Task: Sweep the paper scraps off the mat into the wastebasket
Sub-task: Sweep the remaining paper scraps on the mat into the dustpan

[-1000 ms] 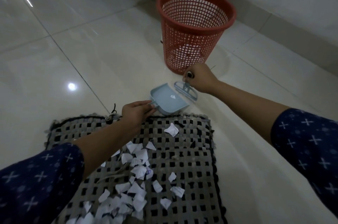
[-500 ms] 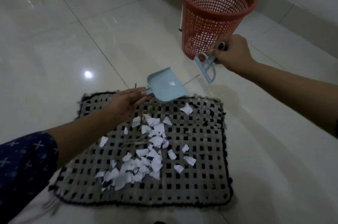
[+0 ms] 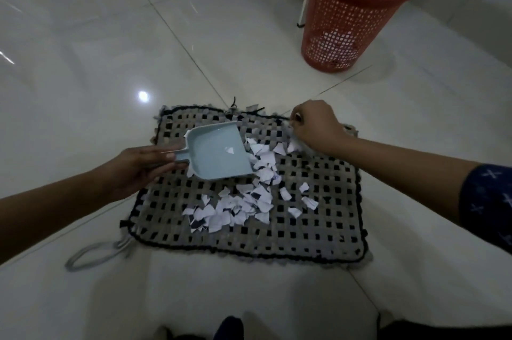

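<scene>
1. Scraps (image 3: 243, 201) lay in a loose drift across the middle of the mat (image 3: 318, 228), running from near the far right corner down toward the centre; a few strays sat apart toward the right edge.
2. My left hand (image 3: 133, 170) was pinching the handle of the blue dustpan (image 3: 219, 154) w/ thumb on top and fingers curled under. Pan sat on the mat's far left part, open lip facing right, touching the nearest scraps. One small scrap was already inside it.
3. My right hand (image 3: 315, 126) was closed into a loose fist at the far right corner, down on the scraps there. Whatever it held was hidden under the fingers, so I couldn't tell what; prob. the small brush.
4. Step in hand, as I judged it: drag scraps leftward into the pan. To do it well, keep the lip pressed flat to the weave so paper can't slip under, and use short light strokes, since the scraps looked thin and apt to flutter.
5. Pan was angled across the pile, so the lower heap near the centre would need a second pass or a pan shift toward the near edge.
6. Wastebasket (image 3: 357, 12), red mesh, stood upright on the tiled floor (image 3: 83, 62) well apart from the mat, beyond the far right corner. Some white bits showed through its lower wall.
7. Obstacles: the bumpy weave and fringed edges could snag paper; a grey cord loop (image 3: 94, 253) lay off the near left corner, clear of the work. Nothing blocked the carry to the basket.
</scene>
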The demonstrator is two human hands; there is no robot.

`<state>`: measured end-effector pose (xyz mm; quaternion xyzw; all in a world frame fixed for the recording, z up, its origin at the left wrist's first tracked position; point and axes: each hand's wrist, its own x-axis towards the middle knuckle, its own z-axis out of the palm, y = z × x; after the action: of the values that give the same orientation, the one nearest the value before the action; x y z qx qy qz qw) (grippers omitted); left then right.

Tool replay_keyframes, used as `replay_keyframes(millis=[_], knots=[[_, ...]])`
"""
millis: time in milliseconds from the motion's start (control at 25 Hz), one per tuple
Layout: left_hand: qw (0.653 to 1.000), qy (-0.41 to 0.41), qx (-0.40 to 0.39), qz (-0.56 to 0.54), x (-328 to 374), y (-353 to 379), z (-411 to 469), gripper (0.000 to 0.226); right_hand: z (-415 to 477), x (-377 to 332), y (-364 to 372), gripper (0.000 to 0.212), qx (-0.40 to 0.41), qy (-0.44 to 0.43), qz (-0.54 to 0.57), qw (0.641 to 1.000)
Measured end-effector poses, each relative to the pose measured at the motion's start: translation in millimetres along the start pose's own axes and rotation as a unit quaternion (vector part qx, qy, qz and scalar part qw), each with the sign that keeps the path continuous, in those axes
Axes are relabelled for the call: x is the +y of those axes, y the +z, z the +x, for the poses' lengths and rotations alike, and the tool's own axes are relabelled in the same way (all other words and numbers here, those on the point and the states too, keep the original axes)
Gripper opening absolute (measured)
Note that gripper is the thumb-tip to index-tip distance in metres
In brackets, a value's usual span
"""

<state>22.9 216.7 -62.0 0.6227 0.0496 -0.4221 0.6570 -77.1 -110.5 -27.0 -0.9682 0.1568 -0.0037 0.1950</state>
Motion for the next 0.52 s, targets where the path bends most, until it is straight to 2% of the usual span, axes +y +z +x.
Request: replay_keyframes(millis=[120, 240, 320, 440, 520], knots=[[0.999, -0.022, 0.029, 0.01, -18.0, -29.8, -10.6, 0.033, -11.4, -43.0, 7.7, 0.016, -0.053, -0.066, 0.037, 0.996], [0.999, -0.033, 0.034, 0.01, -27.1, -48.9, -19.5, 0.036, 7.7, -49.1, -9.1, 0.014, -0.023, -0.083, 0.055, 0.995], [0.999, -0.035, 0.038, 0.007, -25.5, -54.9, -24.1, 0.026, 19.8, -36.9, -15.1, 0.014, -0.016, -0.078, 0.036, 0.996], [0.998, -0.028, 0.057, -0.005, -23.5, -62.0, -28.0, 0.039, 17.8, -28.9, 4.3, 0.015, -0.033, -0.078, 0.001, 0.996], [0.997, -0.025, 0.068, -0.011, -23.1, -66.8, -29.5, 0.039, 9.5, -41.1, 21.4, 0.016, -0.054, -0.108, -0.01, 0.993]])
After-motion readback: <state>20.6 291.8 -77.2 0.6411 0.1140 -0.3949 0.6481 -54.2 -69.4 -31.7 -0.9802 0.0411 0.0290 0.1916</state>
